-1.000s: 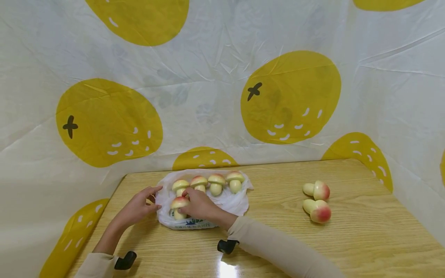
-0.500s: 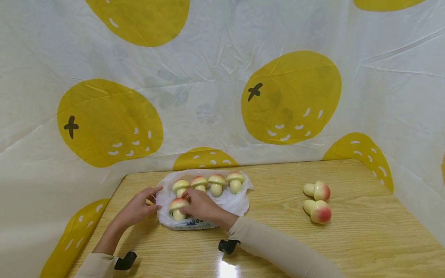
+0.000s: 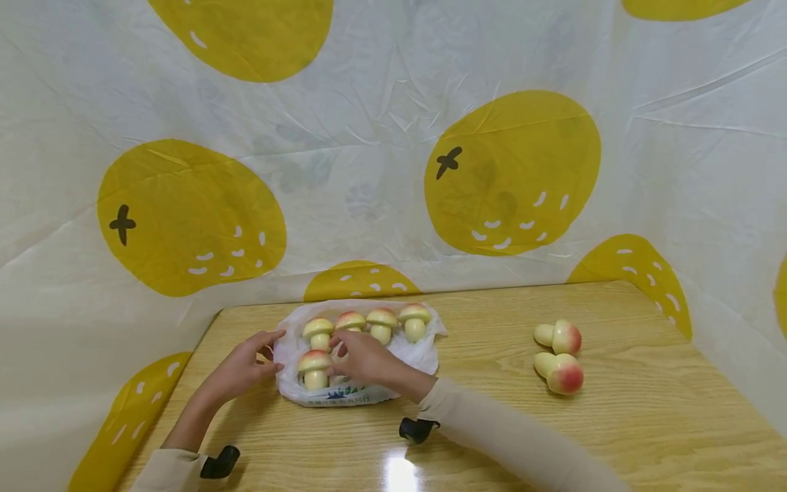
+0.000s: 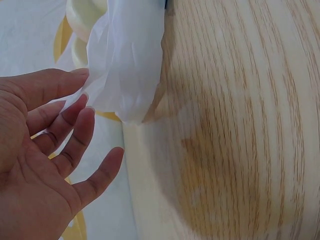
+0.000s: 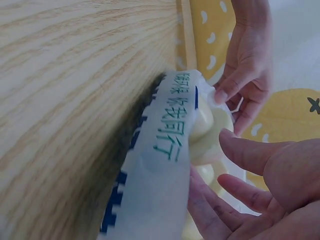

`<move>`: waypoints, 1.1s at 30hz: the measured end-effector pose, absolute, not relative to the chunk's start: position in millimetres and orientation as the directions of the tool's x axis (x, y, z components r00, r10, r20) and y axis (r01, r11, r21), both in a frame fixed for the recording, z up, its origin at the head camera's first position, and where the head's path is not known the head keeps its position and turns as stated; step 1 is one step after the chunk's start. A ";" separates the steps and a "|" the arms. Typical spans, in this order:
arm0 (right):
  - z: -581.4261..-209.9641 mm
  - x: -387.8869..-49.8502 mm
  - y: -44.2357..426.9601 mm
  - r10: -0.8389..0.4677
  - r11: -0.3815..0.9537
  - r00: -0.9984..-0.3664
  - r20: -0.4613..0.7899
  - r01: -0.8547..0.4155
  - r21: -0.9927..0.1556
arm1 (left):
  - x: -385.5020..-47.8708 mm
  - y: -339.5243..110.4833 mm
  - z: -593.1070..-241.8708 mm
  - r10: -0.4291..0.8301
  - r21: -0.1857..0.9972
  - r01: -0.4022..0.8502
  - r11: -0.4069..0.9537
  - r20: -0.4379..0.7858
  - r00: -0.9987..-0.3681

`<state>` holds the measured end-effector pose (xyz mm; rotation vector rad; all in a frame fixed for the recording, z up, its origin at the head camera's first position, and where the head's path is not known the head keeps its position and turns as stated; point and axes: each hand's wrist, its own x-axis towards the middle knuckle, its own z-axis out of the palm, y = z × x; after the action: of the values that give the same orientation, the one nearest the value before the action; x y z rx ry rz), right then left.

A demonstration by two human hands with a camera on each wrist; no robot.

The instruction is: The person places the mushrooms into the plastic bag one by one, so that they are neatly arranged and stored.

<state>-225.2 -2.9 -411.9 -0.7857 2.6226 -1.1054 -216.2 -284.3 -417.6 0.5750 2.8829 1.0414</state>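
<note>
One glossy, red-topped yellow mushroom [image 3: 315, 376]: avoid bumping it inside white plastic bag [image 3: 418, 355].
Left hand [image 3: 243, 365]: fingers spread; steady bag.
Right hand [image 3: 370, 359]: fingers parted; withdraw gently.

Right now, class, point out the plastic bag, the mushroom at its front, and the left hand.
Plastic bag [image 3: 417, 352], head view: bare white right side.
Front mushroom [image 3: 314, 365], head view: its cap.
Left hand [image 4: 42, 182], left wrist view: the palm.

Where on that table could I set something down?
Bare table lies between the white bag and the two mushrooms at right, and right of those two. The bag is crowded: five mushrooms, the right hand beside the front one, the left hand at the bag's left edge.
</note>
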 end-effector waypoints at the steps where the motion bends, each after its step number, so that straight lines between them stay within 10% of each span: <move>1: -410.6 -224.8 -0.3 -0.544 0.580 -0.838 0.029 -0.401 -0.709 | -216.3 -284.6 -418.0 0.349 0.618 0.337 0.710 0.105 -0.931; 33: -385.8 -222.6 85.8 -0.543 0.502 -0.837 0.065 -0.386 -0.774 | -216.1 -285.2 -418.8 0.352 0.615 0.343 0.710 0.111 -0.929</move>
<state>-222.6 85.8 -385.8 -0.8003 2.5561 -1.2462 -216.1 -285.2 -418.8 0.5876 2.8916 1.0349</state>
